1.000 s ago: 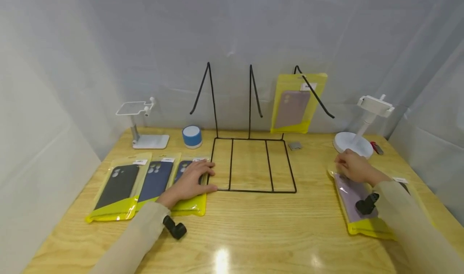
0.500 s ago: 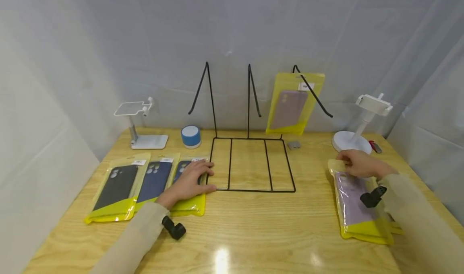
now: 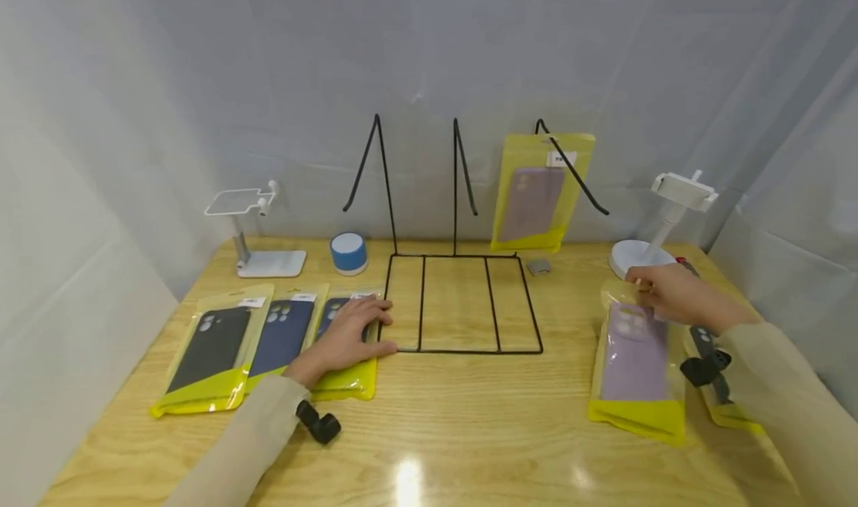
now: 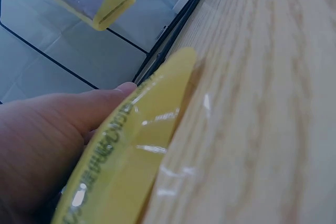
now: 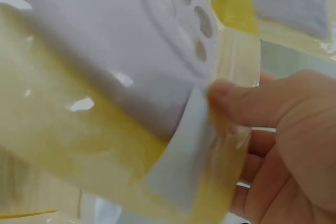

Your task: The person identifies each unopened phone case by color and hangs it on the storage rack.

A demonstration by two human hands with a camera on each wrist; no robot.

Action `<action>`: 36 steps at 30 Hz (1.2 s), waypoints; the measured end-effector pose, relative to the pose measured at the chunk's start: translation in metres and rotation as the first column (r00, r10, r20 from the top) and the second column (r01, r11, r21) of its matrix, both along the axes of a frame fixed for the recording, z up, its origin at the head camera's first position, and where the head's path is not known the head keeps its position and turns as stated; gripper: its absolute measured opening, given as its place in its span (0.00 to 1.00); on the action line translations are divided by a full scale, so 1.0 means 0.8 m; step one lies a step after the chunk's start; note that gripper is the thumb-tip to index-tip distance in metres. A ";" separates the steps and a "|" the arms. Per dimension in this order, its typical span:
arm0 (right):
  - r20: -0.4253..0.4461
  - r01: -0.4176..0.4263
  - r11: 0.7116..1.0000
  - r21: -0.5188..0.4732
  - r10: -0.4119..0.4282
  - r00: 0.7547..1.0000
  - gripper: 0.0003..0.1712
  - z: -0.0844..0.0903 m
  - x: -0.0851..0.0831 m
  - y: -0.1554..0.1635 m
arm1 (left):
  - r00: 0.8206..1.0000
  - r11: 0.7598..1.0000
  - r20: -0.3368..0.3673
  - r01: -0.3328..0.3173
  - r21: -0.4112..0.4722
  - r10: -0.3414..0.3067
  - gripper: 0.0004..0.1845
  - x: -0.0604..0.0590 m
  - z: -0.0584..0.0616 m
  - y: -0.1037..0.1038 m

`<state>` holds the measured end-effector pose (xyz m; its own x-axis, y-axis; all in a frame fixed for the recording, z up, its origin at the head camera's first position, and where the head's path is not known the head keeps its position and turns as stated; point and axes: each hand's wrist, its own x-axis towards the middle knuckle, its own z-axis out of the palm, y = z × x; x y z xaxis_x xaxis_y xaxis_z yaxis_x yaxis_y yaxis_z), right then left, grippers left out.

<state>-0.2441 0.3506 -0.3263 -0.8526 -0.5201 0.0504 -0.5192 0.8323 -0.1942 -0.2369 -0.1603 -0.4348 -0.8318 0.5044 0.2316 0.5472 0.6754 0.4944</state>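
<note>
One black wire rack (image 3: 455,231) carries a hanging purple-case packet (image 3: 535,203) on its right hook. Right of the rack, a second purple-case packet (image 3: 635,365) is pinched at its top by the right hand (image 3: 680,295); left of the rack, a blue-case packet (image 3: 350,382) lies under the loosely spread left hand (image 3: 345,337).

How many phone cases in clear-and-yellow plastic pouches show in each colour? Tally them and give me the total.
Light purple: 2 (hanging case, held case)
Dark blue: 2 (uncovered case, partly covered case)
Black or dark grey: 2 (left-side case, right-side case)
Total visible: 6
</note>
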 end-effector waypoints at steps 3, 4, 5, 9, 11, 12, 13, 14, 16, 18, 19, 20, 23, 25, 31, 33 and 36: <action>-0.108 -0.034 0.998 -0.044 0.029 0.994 0.12 0.007 0.007 -0.001 | 1.000 1.000 -0.002 0.004 -0.006 -0.004 0.20 0.000 -0.002 0.000; -0.157 -0.058 0.997 -0.056 0.048 0.986 0.13 0.009 0.009 -0.001 | 1.000 1.000 0.001 0.003 -0.008 -0.003 0.20 0.000 -0.002 0.000; -0.218 -0.089 0.994 -0.059 0.075 0.973 0.15 0.012 0.011 -0.001 | 1.000 1.000 0.006 0.003 -0.009 -0.003 0.20 0.000 -0.002 0.000; -0.388 -0.158 0.986 -0.044 0.129 0.913 0.18 0.024 0.017 -0.008 | 1.000 1.000 0.015 -0.004 -0.017 0.004 0.20 0.001 0.000 0.000; -0.426 -0.155 0.987 -0.037 0.125 0.896 0.19 0.031 0.021 -0.013 | 1.000 1.000 0.020 -0.005 -0.016 0.006 0.20 0.001 0.001 0.000; -0.440 -0.155 0.987 -0.044 0.120 0.890 0.19 0.033 0.023 -0.014 | 1.000 1.000 0.020 -0.005 -0.014 0.005 0.20 0.000 0.001 0.000; -0.449 -0.150 0.987 -0.058 0.108 0.887 0.20 0.034 0.025 -0.015 | 1.000 1.000 0.020 -0.003 -0.011 0.004 0.21 0.000 0.001 0.000; -0.459 -0.147 0.986 -0.073 0.097 0.883 0.20 0.034 0.026 -0.016 | 1.000 1.000 0.018 -0.002 -0.006 0.002 0.21 0.000 0.001 0.000; -0.465 -0.144 0.982 -0.121 0.072 0.882 0.21 0.035 0.029 -0.016 | 1.000 1.000 -0.002 0.009 0.009 -0.009 0.22 0.001 0.001 0.000; -0.456 -0.139 0.976 -0.167 0.049 0.889 0.20 0.035 0.031 -0.016 | 0.999 1.000 -0.032 0.019 0.019 -0.019 0.23 0.003 0.002 0.001; -0.449 -0.137 0.972 -0.189 0.038 0.893 0.19 0.035 0.033 -0.016 | 0.999 0.999 -0.044 0.023 0.024 -0.022 0.23 0.004 0.002 0.001; -0.444 -0.136 0.969 -0.205 0.032 0.895 0.19 0.036 0.034 -0.016 | 0.998 0.999 -0.052 0.025 0.028 -0.024 0.23 0.004 0.001 0.001; -0.453 -0.155 0.959 -0.239 0.031 0.891 0.18 0.041 0.040 -0.017 | 0.999 0.999 -0.047 0.027 0.030 -0.025 0.22 0.005 0.001 0.003; -0.466 -0.178 0.951 -0.252 0.042 0.884 0.19 0.048 0.044 -0.019 | 0.999 0.999 -0.024 0.025 0.026 -0.025 0.21 0.004 0.002 0.004; -0.448 -0.248 0.927 -0.280 0.102 0.888 0.22 0.075 0.056 -0.036 | 1.000 1.000 -0.004 0.000 -0.015 0.000 0.20 0.002 0.001 0.003; -0.428 -0.265 0.917 -0.297 0.120 0.896 0.23 0.081 0.060 -0.044 | 1.000 1.000 -0.005 -0.008 -0.017 0.008 0.20 0.002 0.000 0.001; -0.426 -0.299 0.896 -0.329 0.142 0.893 0.23 0.089 0.064 -0.054 | 1.000 1.000 -0.013 -0.001 -0.009 0.001 0.20 0.002 -0.001 0.000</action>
